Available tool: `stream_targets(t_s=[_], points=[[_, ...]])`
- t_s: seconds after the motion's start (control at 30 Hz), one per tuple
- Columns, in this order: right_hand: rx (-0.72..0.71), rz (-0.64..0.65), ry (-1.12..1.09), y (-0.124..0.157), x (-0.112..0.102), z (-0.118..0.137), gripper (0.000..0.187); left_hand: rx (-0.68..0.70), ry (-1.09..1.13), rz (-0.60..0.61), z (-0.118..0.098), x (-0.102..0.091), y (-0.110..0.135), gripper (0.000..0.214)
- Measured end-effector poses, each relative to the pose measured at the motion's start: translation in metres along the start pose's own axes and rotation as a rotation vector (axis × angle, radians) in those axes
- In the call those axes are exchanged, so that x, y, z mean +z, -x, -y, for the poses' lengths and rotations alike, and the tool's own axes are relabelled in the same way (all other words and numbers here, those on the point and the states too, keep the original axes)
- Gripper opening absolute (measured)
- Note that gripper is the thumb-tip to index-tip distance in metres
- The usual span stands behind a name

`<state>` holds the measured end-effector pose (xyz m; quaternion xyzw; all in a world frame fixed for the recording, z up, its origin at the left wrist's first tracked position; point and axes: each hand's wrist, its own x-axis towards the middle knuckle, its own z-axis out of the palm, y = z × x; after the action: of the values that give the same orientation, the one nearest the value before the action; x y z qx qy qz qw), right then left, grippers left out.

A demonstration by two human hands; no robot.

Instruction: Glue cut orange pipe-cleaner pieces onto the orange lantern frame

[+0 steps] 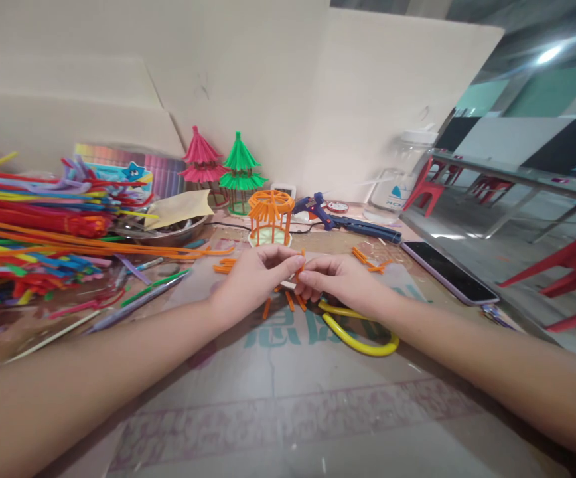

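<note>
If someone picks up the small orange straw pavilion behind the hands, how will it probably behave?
The orange pavilion is probably very light, since it looks built from thin straw pieces. It likely crushes easily: its posts are slender and the roof is open spokes. Pushed near the roof it may tip, standing tall on a small round base.

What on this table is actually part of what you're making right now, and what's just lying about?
Probably in use:
- orange straw piece, pinched between left hand and right hand
- cut orange pieces
- orange pavilion
- yellow scissors

Lying about:
- phone
- glue gun
- pink pavilion
- green pavilion
- straw pile
- jar
</note>
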<state>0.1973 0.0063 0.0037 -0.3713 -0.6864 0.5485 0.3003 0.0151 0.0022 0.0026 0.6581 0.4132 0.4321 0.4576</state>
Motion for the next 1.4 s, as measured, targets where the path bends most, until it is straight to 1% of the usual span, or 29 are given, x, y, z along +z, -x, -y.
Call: stream_targets(t_s=[0.07,0.23,0.3,0.4,0.5,0.7,0.8,0.97,1.13,1.4], points=[[0.002,-0.006,-0.019,0.0000,0.0002,-0.0005,0.022,0.012,-0.019,0.004,-0.0018,0.0008,0.0002,0.024],[0.004,-0.034,-0.019,0.0008,0.0004,-0.0018,0.024,0.050,-0.073,0.084,-0.0024,0.0001,-0.0002,0.023],[-0.001,-0.026,-0.001,0.0009,0.0001,-0.0025,0.027,0.060,-0.087,0.074,-0.0005,-0.0012,-0.0007,0.024],[-0.012,-0.009,-0.013,0.0005,-0.0007,-0.0045,0.038,0.054,-0.093,0.047,0.0032,-0.0033,-0.0019,0.026],[-0.017,-0.024,-0.049,0.0000,-0.0008,-0.0064,0.043,0.030,-0.100,0.027,0.0055,-0.0045,-0.0029,0.029],[-0.012,-0.083,-0.042,0.0010,0.0005,-0.0055,0.034,0.021,-0.089,-0.037,0.0041,-0.0041,-0.0034,0.026],[0.010,-0.079,-0.023,0.0009,0.0006,-0.0049,0.031,-0.004,-0.060,-0.015,0.0042,-0.0040,-0.0038,0.026],[0.036,-0.081,-0.030,-0.0003,0.0008,-0.0047,0.025,0.009,-0.067,0.000,0.0049,-0.0039,-0.0041,0.026],[0.042,-0.073,-0.035,0.0002,0.0008,-0.0036,0.022,-0.043,0.008,0.038,0.0054,-0.0032,-0.0038,0.028],[0.046,-0.074,-0.027,0.0004,0.0005,-0.0024,0.019,-0.052,0.024,0.033,0.0048,-0.0015,-0.0034,0.029]])
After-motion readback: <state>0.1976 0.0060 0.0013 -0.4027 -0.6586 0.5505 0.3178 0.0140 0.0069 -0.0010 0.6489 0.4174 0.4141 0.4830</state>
